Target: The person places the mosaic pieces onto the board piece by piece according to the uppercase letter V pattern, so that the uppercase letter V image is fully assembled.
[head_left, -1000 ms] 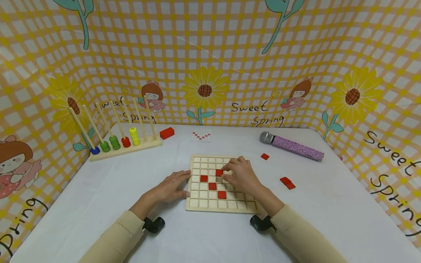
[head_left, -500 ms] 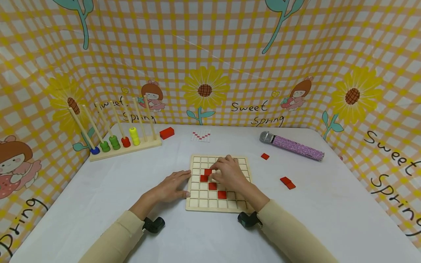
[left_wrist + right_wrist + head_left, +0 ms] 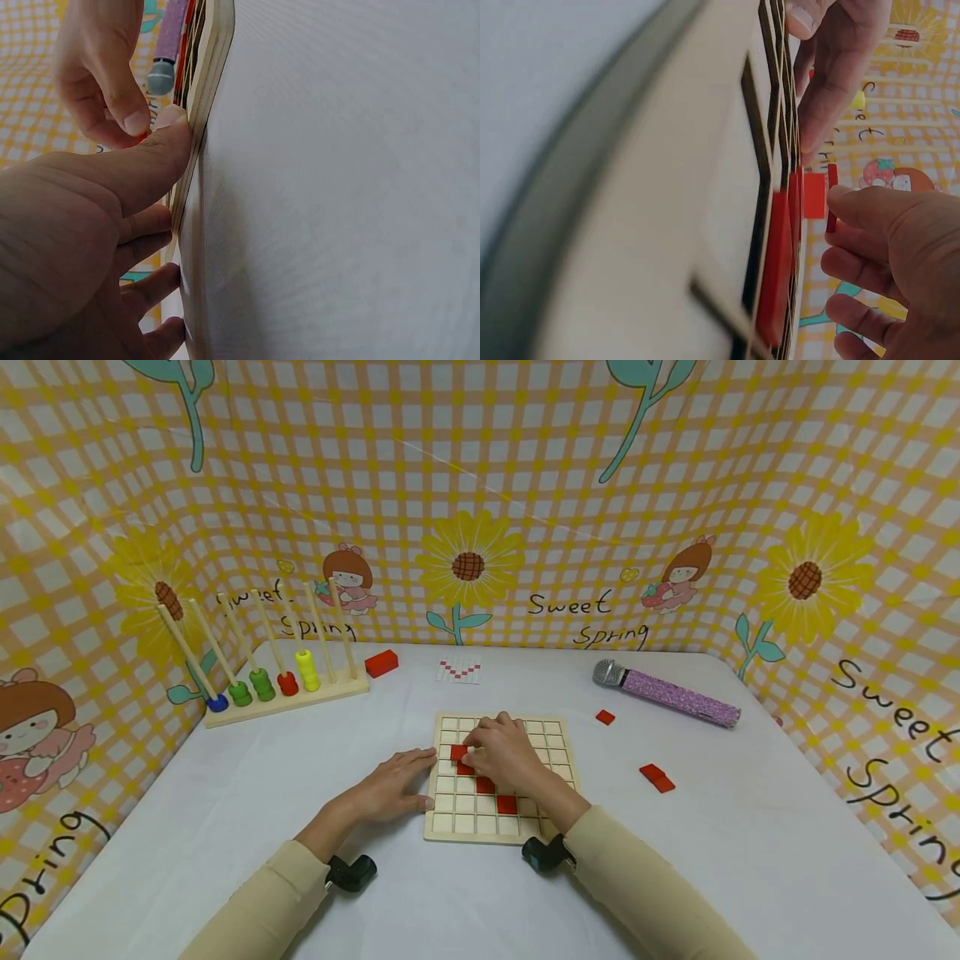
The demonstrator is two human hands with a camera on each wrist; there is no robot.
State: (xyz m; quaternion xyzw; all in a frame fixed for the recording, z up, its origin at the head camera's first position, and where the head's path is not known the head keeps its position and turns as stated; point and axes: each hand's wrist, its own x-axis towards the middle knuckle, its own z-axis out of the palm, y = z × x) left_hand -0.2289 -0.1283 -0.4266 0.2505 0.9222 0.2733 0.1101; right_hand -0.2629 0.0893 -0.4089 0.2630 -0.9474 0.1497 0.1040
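Observation:
A wooden grid board (image 3: 455,824) lies flat on the white table. My right hand (image 3: 508,753) pinches a red square tile (image 3: 457,752) between thumb and fingers over the board's left part. In the right wrist view that tile (image 3: 832,199) stands off the board's face. Three more red tiles, one of them the lowest tile (image 3: 507,805), sit in squares along a diagonal, partly covered by my right hand. My left hand (image 3: 388,785) rests along the board's left edge. Its thumb and fingertips touch that edge in the left wrist view, holding nothing.
Right of the board lie a single red tile (image 3: 605,717) and a pair of red tiles (image 3: 657,777). Behind are a glittery purple microphone (image 3: 667,693), a small pattern card (image 3: 459,670) and a red block (image 3: 382,663). A bead abacus (image 3: 285,700) stands at the left.
My right hand has moved left across the board with the pinched tile, from the middle columns to near the left edge. My left hand has stayed in place.

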